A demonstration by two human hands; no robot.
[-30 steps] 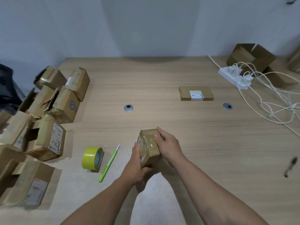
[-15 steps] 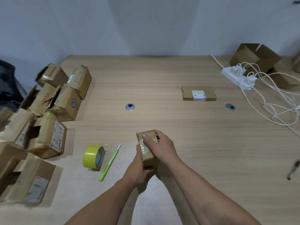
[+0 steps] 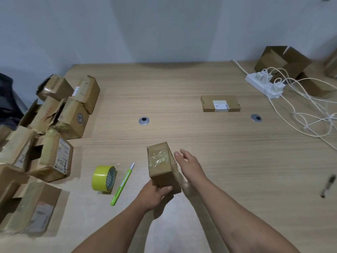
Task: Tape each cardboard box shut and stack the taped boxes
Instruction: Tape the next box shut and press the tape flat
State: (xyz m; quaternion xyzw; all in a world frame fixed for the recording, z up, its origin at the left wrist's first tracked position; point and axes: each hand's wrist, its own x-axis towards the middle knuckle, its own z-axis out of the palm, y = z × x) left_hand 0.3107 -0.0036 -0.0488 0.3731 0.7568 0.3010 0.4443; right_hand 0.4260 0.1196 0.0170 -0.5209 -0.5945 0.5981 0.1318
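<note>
A small cardboard box with clear tape across its top is held above the table's near middle. My left hand grips its near bottom end, fingers curled under it. Just right of the box my right hand hovers with relaxed, straight fingers, holding nothing. A yellow tape roll stands on edge to the left, with a green utility knife lying beside it. A flat taped box with a white label lies far right of centre.
Several worn cardboard boxes are heaped along the left edge of the wooden table. A white power strip with tangled cables and open boxes fill the far right. A dark pen lies at the right edge.
My right hand has let go of the box's top and moved off to its right. The left hand keeps hold and the box has tipped, its taped face now upward.
</note>
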